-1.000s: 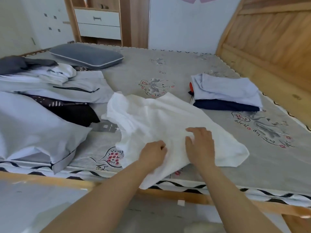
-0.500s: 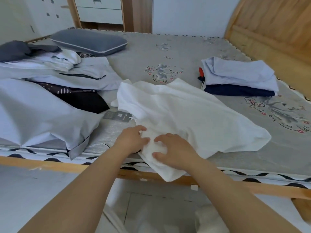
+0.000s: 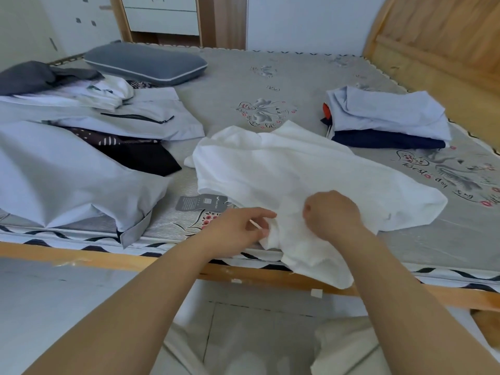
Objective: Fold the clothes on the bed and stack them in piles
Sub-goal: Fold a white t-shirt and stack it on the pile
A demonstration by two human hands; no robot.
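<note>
Grey patterned bed (image 3: 311, 85) carries unfolded clothes (image 3: 67, 158) at left, a folded pile (image 3: 387, 117) at right, and a white garment (image 3: 297, 169) draped over its near edge. Left hand (image 3: 238, 228) and right hand (image 3: 332, 215) both pinch its hem.

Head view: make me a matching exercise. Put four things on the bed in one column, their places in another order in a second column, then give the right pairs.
Things
1. white garment
2. grey pillow
3. folded stack, light blue on navy
4. grey hang tag

Places
A. far left of the bed, near the drawers
B. right side, near the wooden headboard
C. near edge, gripped by the left hand and right hand
D. flat on the mattress, just left of the white garment

Pairs: 1-C, 2-A, 3-B, 4-D
</note>
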